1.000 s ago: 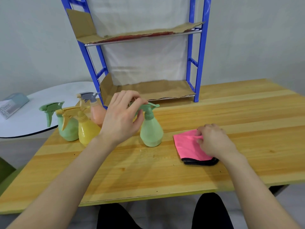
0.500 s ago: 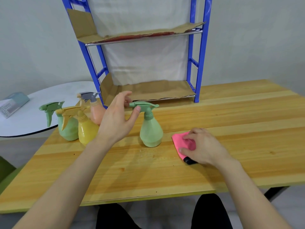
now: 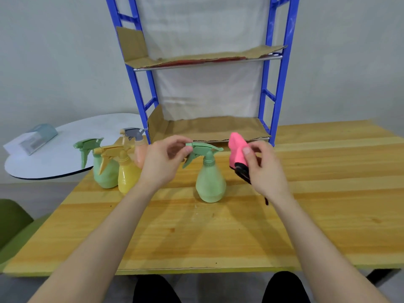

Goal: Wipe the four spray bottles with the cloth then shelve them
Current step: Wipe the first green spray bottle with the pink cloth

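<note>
A light green spray bottle stands upright on the wooden table in front of the shelf. My left hand pinches the nozzle end of its spray head. My right hand holds the pink cloth with a black edge, lifted off the table just right of that bottle. Three more bottles stand in a cluster at the left: a green one, a yellow one and a peach one with a grey head, partly hidden by my left hand.
A blue metal shelf with cardboard-lined levels stands at the back of the table; its lower level is just behind my hands. A white round table with a box sits at the left. A green chair is at the lower left.
My right hand picked the pink cloth up off the table and raised it beside the bottle. My left hand closed onto the spray head's nozzle.
</note>
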The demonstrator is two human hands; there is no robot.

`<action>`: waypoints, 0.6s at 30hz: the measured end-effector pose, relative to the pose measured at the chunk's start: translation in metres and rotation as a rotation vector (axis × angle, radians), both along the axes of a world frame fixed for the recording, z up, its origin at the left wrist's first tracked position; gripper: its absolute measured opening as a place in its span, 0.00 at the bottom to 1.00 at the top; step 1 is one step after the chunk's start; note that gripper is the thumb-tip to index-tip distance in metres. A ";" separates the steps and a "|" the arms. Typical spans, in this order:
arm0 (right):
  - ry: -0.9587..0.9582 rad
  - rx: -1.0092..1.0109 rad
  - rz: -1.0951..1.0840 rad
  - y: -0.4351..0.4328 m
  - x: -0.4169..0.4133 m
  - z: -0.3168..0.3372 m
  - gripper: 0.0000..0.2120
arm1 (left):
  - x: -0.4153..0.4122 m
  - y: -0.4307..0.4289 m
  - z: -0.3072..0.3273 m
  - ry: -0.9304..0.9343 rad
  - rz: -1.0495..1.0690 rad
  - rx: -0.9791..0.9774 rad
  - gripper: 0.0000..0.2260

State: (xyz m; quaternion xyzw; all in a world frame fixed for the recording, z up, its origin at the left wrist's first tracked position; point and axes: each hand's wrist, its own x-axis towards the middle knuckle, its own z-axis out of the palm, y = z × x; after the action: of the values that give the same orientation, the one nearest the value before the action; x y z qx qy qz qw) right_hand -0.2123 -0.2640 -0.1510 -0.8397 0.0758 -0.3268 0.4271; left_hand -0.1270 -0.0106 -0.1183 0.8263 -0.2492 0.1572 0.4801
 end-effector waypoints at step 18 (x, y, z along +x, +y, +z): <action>-0.029 -0.395 0.385 0.042 0.051 0.020 0.13 | 0.002 0.001 0.006 -0.083 -0.039 0.075 0.05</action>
State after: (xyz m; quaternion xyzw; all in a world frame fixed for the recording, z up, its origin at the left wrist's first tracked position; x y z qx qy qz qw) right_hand -0.1608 -0.2218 -0.1308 -0.9009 -0.1564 -0.2602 0.3101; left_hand -0.1245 -0.0100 -0.1121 0.8315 -0.2906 0.1724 0.4409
